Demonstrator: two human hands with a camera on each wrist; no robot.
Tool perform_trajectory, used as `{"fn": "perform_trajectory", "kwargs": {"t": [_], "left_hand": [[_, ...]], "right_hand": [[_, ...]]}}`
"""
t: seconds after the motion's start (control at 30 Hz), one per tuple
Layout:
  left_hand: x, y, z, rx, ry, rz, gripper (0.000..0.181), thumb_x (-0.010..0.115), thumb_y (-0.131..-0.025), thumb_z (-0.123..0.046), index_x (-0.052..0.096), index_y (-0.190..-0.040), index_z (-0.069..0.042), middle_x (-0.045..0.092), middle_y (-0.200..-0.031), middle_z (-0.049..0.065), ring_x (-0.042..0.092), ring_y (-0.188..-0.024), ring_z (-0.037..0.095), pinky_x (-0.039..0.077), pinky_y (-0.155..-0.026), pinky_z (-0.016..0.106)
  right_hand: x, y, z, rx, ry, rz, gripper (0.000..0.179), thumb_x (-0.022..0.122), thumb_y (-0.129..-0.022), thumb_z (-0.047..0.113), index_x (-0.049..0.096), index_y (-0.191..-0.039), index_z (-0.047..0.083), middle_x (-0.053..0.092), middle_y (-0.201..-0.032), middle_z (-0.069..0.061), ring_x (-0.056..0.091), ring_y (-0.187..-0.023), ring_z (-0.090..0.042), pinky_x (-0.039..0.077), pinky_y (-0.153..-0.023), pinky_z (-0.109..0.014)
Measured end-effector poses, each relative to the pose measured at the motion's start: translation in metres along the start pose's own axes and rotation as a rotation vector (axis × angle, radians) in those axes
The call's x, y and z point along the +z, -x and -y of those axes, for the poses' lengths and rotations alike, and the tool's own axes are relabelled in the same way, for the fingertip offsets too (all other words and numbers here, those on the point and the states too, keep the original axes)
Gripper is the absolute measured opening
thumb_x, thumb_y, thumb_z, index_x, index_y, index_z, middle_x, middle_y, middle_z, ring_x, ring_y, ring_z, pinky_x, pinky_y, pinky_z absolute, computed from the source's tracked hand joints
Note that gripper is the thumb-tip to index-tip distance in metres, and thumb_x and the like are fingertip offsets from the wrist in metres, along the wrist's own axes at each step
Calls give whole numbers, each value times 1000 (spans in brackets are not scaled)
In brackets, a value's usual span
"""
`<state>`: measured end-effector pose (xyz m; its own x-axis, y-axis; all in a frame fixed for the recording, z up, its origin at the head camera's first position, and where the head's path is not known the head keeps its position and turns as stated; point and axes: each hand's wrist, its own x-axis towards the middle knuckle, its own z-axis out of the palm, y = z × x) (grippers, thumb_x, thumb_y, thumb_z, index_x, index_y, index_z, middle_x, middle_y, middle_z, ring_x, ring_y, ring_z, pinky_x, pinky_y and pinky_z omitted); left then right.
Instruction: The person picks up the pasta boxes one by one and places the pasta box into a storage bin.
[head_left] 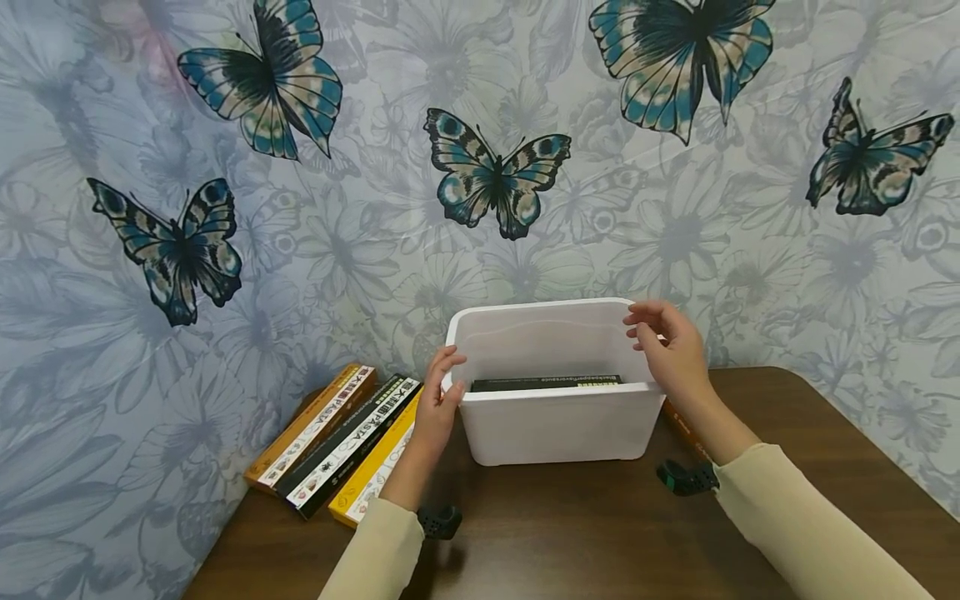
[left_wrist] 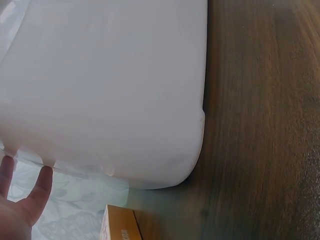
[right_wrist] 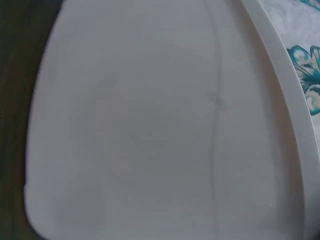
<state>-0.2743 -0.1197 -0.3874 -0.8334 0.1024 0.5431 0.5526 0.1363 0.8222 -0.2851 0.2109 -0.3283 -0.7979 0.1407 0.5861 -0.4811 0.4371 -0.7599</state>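
A white plastic bin (head_left: 558, 429) stands on the brown table, and its wall fills much of both wrist views. Inside it, the top of a dark box (head_left: 525, 385) with pale lettering shows above the front rim. My left hand (head_left: 437, 408) is at the bin's left side; in the left wrist view its fingers (left_wrist: 42, 187) touch the wall, fairly straight. Over the right rim is my right hand (head_left: 671, 346), its fingers loosely bent near the back corner. The right wrist view shows the bin wall (right_wrist: 140, 125) but no fingers.
Left of the bin lie an orange-brown box (head_left: 315, 425), a black pasta box (head_left: 352, 442) and a yellow box (head_left: 378, 467), side by side. An orange object (head_left: 684, 429) lies partly hidden right of the bin. Behind the table (head_left: 570, 533) rises a butterfly-patterned wall (head_left: 360, 308).
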Motion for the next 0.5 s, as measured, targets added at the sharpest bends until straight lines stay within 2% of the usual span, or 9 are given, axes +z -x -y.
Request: {"fn": "perform_trajectory", "kwargs": {"t": [0.17,0.2,0.27,0.33,0.43,0.5], "left_hand": [[-2,2,-4,3,-9,-15,37,46,-96,-4,51,-130,8,30,-156,29,20,-151,45,25,-114,67],[-3,2,-2,-1,-3,-15,37,46,-96,-4,51,-131,8,29,-157,28,20,-151,44,25,-113,68],[-3,0,10,0,-5,-16,37,47,-98,-9,52,-132,2,29,-159,22,19,-153,40,26,-114,67],[-2,0,10,-2,2,-16,37,47,-98,-10,52,-133,3,29,-159,21,19,-153,39,27,-112,66],[-1,-1,9,15,-5,-19,37,47,-97,-11,53,-132,1,30,-159,22,20,-152,40,27,-112,66],[0,0,-2,11,5,-14,37,46,-96,-7,51,-131,7,28,-157,28,19,-151,44,26,-113,67]], "right_hand": [[-10,22,-1,-6,-6,72,36,52,-101,11,54,-137,10,60,-125,0,62,-102,1,51,-82,-10],[-14,26,-1,-17,-11,96,40,52,-101,12,51,-141,11,57,-130,2,60,-107,1,49,-85,-9],[-20,32,-2,-45,-23,142,48,53,-102,11,43,-149,13,51,-138,6,55,-117,2,44,-91,-6],[-27,39,-1,-55,-35,186,54,53,-102,12,36,-154,16,45,-146,5,49,-124,4,40,-95,-4],[-36,47,0,-32,-35,221,59,53,-103,13,30,-157,19,39,-154,-2,46,-125,7,41,-94,-3],[-42,51,1,2,-3,231,60,52,-103,16,27,-158,22,36,-157,-7,46,-124,4,42,-91,-3]]}}
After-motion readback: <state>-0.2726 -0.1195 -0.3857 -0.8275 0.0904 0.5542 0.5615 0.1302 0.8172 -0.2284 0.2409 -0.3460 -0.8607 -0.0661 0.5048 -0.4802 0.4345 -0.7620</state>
